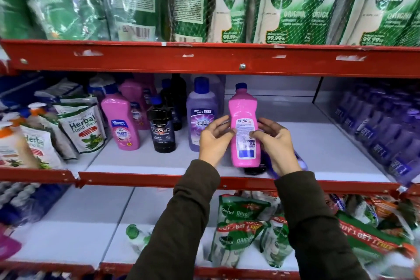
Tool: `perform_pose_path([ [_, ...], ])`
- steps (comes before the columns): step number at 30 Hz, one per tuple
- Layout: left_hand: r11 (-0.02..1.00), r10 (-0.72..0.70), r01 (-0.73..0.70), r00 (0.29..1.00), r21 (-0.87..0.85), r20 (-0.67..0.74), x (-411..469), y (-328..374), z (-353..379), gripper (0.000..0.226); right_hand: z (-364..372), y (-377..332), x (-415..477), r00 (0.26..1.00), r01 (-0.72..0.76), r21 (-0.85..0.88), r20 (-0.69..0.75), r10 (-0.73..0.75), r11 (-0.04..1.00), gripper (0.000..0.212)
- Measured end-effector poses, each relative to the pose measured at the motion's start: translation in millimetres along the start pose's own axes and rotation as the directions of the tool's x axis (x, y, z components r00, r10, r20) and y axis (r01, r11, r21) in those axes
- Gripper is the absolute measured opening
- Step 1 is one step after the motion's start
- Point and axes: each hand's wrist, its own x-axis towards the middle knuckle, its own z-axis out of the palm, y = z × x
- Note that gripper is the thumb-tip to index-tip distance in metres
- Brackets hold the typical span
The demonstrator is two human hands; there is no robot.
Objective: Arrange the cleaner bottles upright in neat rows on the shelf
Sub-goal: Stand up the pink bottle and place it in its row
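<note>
Store aisle, red metal racks with white boards. Nearest, bottom shelf: green refill packs heaped at right, bare white board at left. Two dark sleeves reach up from the lower edge.

Middle shelf, red front lip, white board mostly bare at centre-right. Left hand and right hand both hold a pink bottle between them, upright, blue cap on top, back label facing the camera. Left grip: fingers curled on the bottle's left side, thumb on the label. Right grip: closed on the right side, thumb on the label front. Bottle sits between the palms, base low over the front edge of the shelf; contact with the board unclear. Behind its base a dark bottle and a purple bottle, mostly hidden by the right hand, seem to be lying down.

Further back, left of the hands, standing upright: lilac bottle, black bottle, second pink bottle, more pink and dark ones behind in short rows. Far left: hand wash pouches and pump bottles. Far right: blurred purple bottles packed in rows.

Top shelf: green Dettol pouches in netting.
</note>
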Motion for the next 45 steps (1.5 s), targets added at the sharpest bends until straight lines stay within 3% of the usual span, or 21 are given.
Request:
perform_pose_path([
  [8, 0.990, 0.122, -0.122, 0.992, 0.070, 0.001, -21, 25, -120, 0.048, 109, 15, -41, 0.990, 0.063, 0.009, 0.124, -0.063, 0.998, 0.039],
  [16, 0.975, 0.186, -0.180, 0.982, 0.134, -0.033, -19, 35, -243, 0.050, 219, 38, -65, 0.966, 0.168, -0.059, 0.209, -0.153, 0.984, 0.046],
  [22, 0.978, 0.180, -0.170, 0.981, 0.124, -0.077, -8, 32, -310, 0.051, 285, 57, -76, 0.963, 0.128, -0.028, 0.244, -0.117, 0.991, 0.054],
  [29, 0.994, 0.106, -0.106, 0.986, 0.009, -0.127, 3, 18, -346, 0.047, 319, 67, -77, 0.953, 0.159, -0.070, 0.271, -0.134, 0.985, 0.052],
  [33, 0.991, 0.114, -0.123, 0.983, -0.058, -0.141, 5, 18, -348, 0.034, 322, 71, -75, 0.948, 0.187, -0.080, 0.276, -0.159, 0.979, 0.054],
  [37, 0.987, 0.152, -0.157, 0.975, -0.022, -0.161, 5, 26, -343, 0.029, 321, 78, -75, 0.936, 0.176, -0.044, 0.316, -0.153, 0.983, 0.046],
  [45, 0.991, 0.107, -0.100, 0.991, 0.089, -0.079, 5, 30, -349, 0.032, 330, 88, -75, 0.934, 0.282, -0.207, 0.284, -0.219, 0.937, 0.046],
])
